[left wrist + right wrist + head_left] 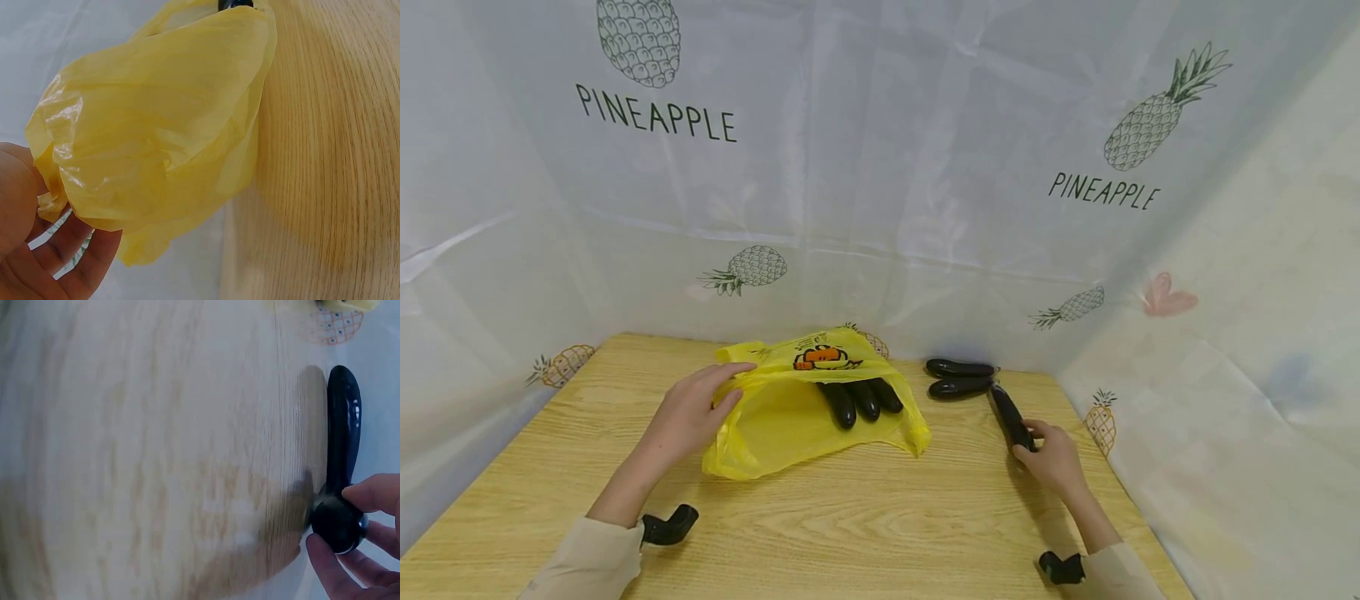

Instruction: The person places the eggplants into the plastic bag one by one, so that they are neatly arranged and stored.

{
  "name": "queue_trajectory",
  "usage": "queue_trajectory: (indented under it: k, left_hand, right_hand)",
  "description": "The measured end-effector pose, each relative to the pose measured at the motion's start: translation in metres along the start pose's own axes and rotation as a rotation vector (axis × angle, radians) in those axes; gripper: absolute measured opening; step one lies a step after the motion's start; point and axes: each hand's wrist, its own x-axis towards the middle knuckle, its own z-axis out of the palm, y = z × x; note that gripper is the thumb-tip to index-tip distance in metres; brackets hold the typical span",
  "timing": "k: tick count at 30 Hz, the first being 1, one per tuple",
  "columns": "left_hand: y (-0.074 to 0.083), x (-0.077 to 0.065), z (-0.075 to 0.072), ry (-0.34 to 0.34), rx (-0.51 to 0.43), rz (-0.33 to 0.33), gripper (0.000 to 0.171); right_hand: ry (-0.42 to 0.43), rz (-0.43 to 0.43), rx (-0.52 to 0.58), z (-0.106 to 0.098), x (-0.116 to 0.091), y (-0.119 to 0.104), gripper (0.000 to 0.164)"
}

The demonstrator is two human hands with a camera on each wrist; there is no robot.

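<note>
A yellow plastic bag (763, 429) with an orange and black print lies on the table, its mouth held wide by my left hand (688, 410), which pinches the bag's left edge. Inside it, three dark eggplants (841, 407) show their rounded ends at the opening. To the right, my right hand (1057, 460) grips the near end of another eggplant (1009, 413), thumb and fingers on opposite sides. That eggplant's rounded end (339, 526) faces the right wrist view. Beyond its far tip, two eggplants (961, 367) lie side by side at the back of the table.
The wooden table (820, 533) ends at a pale hanging sheet (880, 192) with pineapple prints, which encloses the back and both sides. Each wrist carries a black mount, one at the left sleeve (587, 554), the other at the right.
</note>
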Motion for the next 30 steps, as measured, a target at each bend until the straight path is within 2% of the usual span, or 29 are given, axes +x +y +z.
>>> queue_trajectory:
  k: [7,12,18,30]
  left_hand:
    - [0.001,0.000,0.000,-0.001,-0.013,-0.003,0.044]
    - [0.001,-0.001,0.001,0.003,-0.004,-0.002,0.044]
    - [0.000,-0.001,0.000,0.000,-0.008,-0.005,0.044]
    - [-0.001,-0.001,0.000,0.003,-0.021,-0.005,0.045]
  right_hand:
    - [-0.004,0.021,0.069,-0.002,-0.005,0.003,0.052]
    - [0.018,-0.013,0.105,-0.007,-0.007,-0.005,0.050]
    - [0.061,-0.093,0.077,-0.014,-0.010,-0.023,0.049]
    - [0.043,-0.164,0.117,-0.022,-0.018,-0.074,0.045]
